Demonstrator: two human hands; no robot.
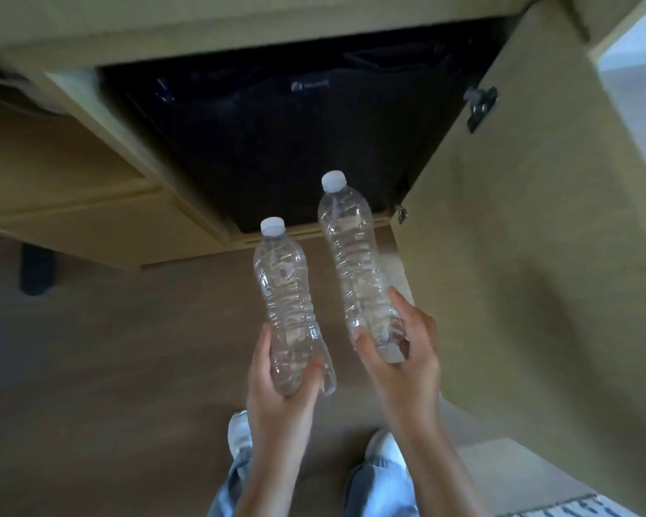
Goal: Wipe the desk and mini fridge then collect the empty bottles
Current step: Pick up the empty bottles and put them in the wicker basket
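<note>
The wooden cabinet door stands open on my right, with the black mini fridge in the recess ahead. In front of it, my left hand grips the left bottle by its base, and my right hand grips the right bottle likewise, both clear, capped and apart

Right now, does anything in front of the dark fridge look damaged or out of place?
Yes. The clear plastic bottle with a white cap in the left hand is crushed flat at its base. The second clear capped bottle, in the right hand, looks dented too. The beige cabinet door stands open.
</note>
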